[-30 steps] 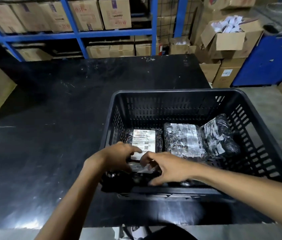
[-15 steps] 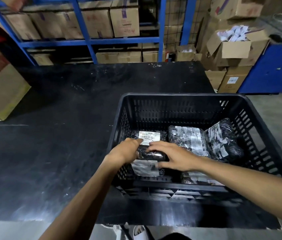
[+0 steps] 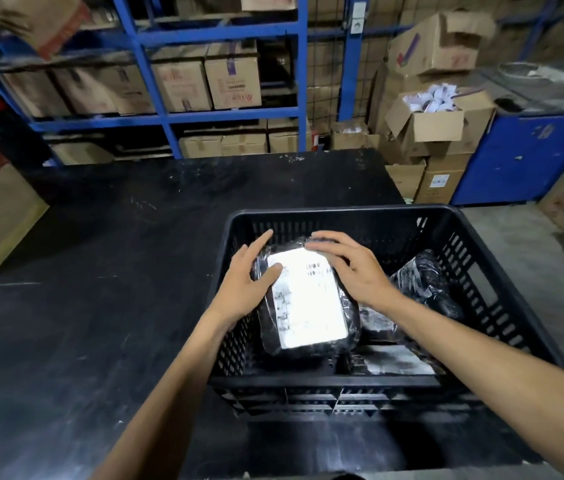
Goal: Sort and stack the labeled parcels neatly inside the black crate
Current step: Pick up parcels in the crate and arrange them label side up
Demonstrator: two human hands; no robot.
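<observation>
From the head camera, a black slatted crate (image 3: pixel 502 306) sits on a black table (image 3: pixel 83 306). Both hands hold a black-wrapped parcel (image 3: pixel 308 306) in the crate's left half, its large white shipping label (image 3: pixel 308 299) facing up and blurred. The left hand (image 3: pixel 249 282) cups the parcel's left edge, fingers extended along the side and thumb lying on the label's corner. The right hand (image 3: pixel 349 268) rests spread over the parcel's far right corner, fingers curled across the top edge. Whether the parcel is lifted or lying on others cannot be told. To its right another wrapped parcel (image 3: pixel 426 285) leans against the right side, and a third labeled one (image 3: pixel 394 362) lies flat near the front wall.
</observation>
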